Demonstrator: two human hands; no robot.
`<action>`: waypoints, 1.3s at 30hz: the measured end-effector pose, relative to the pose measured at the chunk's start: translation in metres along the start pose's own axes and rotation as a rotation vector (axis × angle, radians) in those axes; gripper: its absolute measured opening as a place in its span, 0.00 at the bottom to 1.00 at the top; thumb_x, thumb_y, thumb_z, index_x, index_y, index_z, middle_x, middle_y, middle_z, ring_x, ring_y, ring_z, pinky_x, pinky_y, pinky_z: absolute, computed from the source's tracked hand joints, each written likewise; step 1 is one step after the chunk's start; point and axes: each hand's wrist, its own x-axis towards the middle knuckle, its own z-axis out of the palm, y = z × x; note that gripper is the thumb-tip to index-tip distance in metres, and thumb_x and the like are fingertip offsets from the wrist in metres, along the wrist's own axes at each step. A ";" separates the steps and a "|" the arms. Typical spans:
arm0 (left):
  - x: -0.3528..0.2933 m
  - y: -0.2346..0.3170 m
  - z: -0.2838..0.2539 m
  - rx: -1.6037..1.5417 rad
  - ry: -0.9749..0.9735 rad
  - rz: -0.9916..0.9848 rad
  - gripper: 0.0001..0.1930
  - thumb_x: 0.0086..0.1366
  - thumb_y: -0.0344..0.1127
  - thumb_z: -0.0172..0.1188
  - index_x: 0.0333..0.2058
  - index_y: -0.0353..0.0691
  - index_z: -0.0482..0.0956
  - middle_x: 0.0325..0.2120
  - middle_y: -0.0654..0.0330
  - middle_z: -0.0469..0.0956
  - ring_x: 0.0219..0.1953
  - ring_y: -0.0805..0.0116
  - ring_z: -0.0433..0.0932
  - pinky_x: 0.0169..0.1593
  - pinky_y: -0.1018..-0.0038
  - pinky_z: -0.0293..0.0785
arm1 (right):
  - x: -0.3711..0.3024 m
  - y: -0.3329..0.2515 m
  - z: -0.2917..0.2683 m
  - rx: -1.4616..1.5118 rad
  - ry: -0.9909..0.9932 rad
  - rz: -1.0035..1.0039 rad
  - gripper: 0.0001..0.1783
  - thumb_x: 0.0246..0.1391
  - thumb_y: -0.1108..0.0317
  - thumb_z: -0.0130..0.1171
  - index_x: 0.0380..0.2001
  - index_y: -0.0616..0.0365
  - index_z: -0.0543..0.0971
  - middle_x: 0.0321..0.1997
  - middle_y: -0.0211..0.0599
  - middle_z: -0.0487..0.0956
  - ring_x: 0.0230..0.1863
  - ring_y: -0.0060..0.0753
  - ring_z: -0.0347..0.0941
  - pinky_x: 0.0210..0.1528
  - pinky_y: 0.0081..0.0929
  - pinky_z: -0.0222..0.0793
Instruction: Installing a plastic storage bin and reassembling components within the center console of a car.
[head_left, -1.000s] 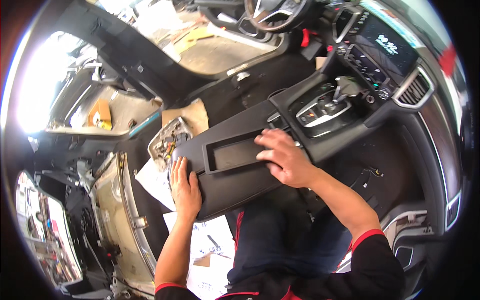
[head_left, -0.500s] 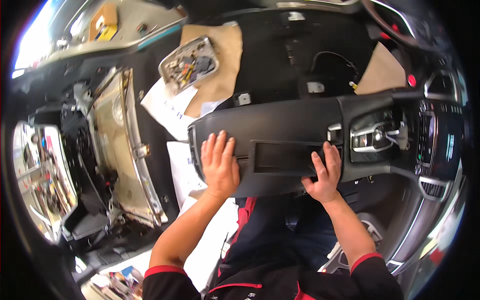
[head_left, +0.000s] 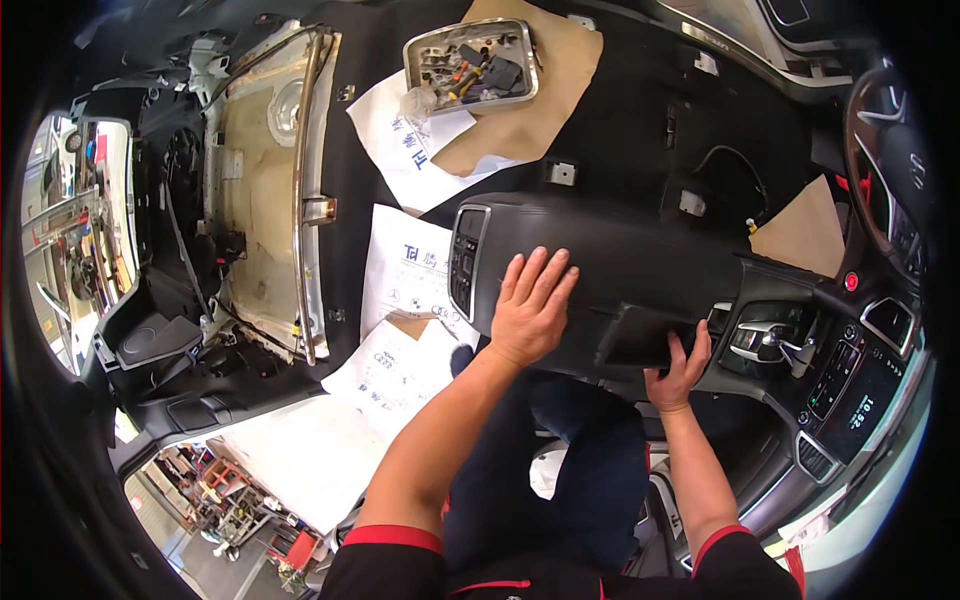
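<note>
My left hand (head_left: 533,308) lies flat on the black padded top of a car center console (head_left: 610,232), its fingers stretched out. My right hand (head_left: 682,370) rests at the console's near right part, fingers apart, by the end of a dark rectangular tray (head_left: 638,337). Its fingertips touch or overlap the tray's end; whether they press on it cannot be told. Just beyond that hand is the gear selector (head_left: 765,338) in its silver-trimmed surround. A control panel with a silver frame (head_left: 467,262) forms the console's left end.
A metal tray of small parts and tools (head_left: 472,65) sits on brown paper (head_left: 565,95) at the back. White printed sheets (head_left: 410,262) lie left of the console. Floor brackets (head_left: 562,173), a loose cable (head_left: 730,155) and the steering wheel (head_left: 868,160) surround it.
The view has swung, and the console appears lower and further right, with its left-end panel now showing. Both hands remain on the console; the dark tray looks more slanted.
</note>
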 end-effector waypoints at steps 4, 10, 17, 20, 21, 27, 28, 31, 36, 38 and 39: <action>0.001 -0.001 0.000 -0.032 0.025 -0.013 0.25 0.57 0.31 0.59 0.56 0.42 0.78 0.64 0.55 0.71 0.69 0.50 0.64 0.72 0.50 0.54 | 0.000 0.001 0.001 -0.035 -0.029 -0.005 0.32 0.62 0.48 0.54 0.61 0.59 0.72 0.72 0.67 0.57 0.70 0.69 0.56 0.70 0.60 0.53; -0.001 -0.008 0.003 -0.092 0.059 -0.001 0.24 0.57 0.32 0.59 0.56 0.43 0.79 0.65 0.56 0.71 0.69 0.51 0.64 0.72 0.52 0.54 | 0.006 -0.010 -0.003 -0.014 -0.088 0.112 0.34 0.62 0.47 0.51 0.62 0.62 0.71 0.75 0.61 0.55 0.73 0.67 0.53 0.71 0.55 0.51; -0.002 -0.020 0.000 -0.316 0.042 -0.049 0.25 0.59 0.33 0.59 0.58 0.43 0.77 0.66 0.57 0.68 0.71 0.54 0.62 0.73 0.54 0.53 | 0.042 -0.090 -0.030 -0.121 -0.209 0.343 0.27 0.49 0.78 0.65 0.54 0.55 0.78 0.73 0.56 0.60 0.71 0.62 0.59 0.70 0.49 0.58; -0.002 -0.034 -0.020 -0.516 -0.027 -0.059 0.24 0.60 0.30 0.59 0.57 0.40 0.76 0.65 0.55 0.69 0.71 0.53 0.61 0.73 0.53 0.53 | 0.048 -0.132 -0.033 -0.170 -0.253 0.491 0.27 0.49 0.77 0.63 0.55 0.58 0.76 0.74 0.53 0.61 0.72 0.59 0.59 0.72 0.48 0.56; -0.001 -0.045 -0.033 -0.621 -0.062 -0.047 0.24 0.60 0.28 0.59 0.57 0.39 0.76 0.64 0.53 0.70 0.70 0.51 0.62 0.72 0.53 0.55 | 0.055 -0.154 -0.036 -0.220 -0.242 0.546 0.27 0.50 0.77 0.62 0.56 0.60 0.75 0.73 0.53 0.61 0.72 0.59 0.59 0.72 0.49 0.54; -0.085 -0.177 -0.097 -0.687 -0.278 -0.395 0.23 0.58 0.28 0.61 0.54 0.37 0.76 0.55 0.47 0.74 0.60 0.49 0.72 0.62 0.57 0.69 | 0.139 -0.271 -0.002 -0.107 -0.401 0.207 0.29 0.48 0.76 0.61 0.57 0.59 0.75 0.69 0.53 0.66 0.70 0.59 0.61 0.71 0.54 0.54; -0.110 -0.207 -0.114 -0.579 -0.443 -0.493 0.22 0.58 0.31 0.62 0.54 0.38 0.76 0.55 0.46 0.75 0.60 0.47 0.71 0.62 0.55 0.69 | 0.165 -0.280 0.021 -0.067 -0.411 0.133 0.28 0.48 0.76 0.61 0.56 0.58 0.75 0.69 0.53 0.67 0.70 0.59 0.62 0.72 0.55 0.55; -0.214 -0.293 -0.148 -0.327 -0.718 -0.498 0.23 0.60 0.40 0.64 0.52 0.36 0.79 0.56 0.44 0.75 0.60 0.42 0.71 0.64 0.52 0.66 | 0.220 -0.273 0.095 -0.152 -0.319 0.103 0.27 0.49 0.73 0.61 0.56 0.57 0.76 0.67 0.52 0.69 0.71 0.57 0.61 0.72 0.56 0.53; -0.227 -0.313 -0.202 -0.499 -0.818 -0.831 0.23 0.63 0.43 0.62 0.52 0.35 0.80 0.56 0.43 0.76 0.60 0.44 0.72 0.65 0.55 0.66 | 0.228 -0.268 0.133 -0.427 -0.402 0.157 0.27 0.49 0.68 0.64 0.55 0.54 0.78 0.66 0.41 0.72 0.71 0.49 0.61 0.74 0.58 0.49; -0.223 -0.310 -0.202 -0.444 -0.785 -0.840 0.22 0.64 0.44 0.61 0.52 0.36 0.81 0.57 0.44 0.76 0.60 0.46 0.72 0.65 0.57 0.66 | 0.230 -0.268 0.132 -0.373 -0.432 0.170 0.26 0.50 0.65 0.63 0.56 0.51 0.78 0.66 0.37 0.73 0.71 0.47 0.61 0.74 0.59 0.46; -0.218 -0.311 -0.199 -0.447 -0.789 -0.827 0.22 0.64 0.44 0.61 0.52 0.36 0.81 0.57 0.44 0.76 0.60 0.46 0.72 0.65 0.57 0.66 | 0.229 -0.269 0.131 -0.370 -0.443 0.169 0.27 0.49 0.64 0.64 0.56 0.51 0.78 0.66 0.38 0.73 0.71 0.47 0.61 0.74 0.59 0.46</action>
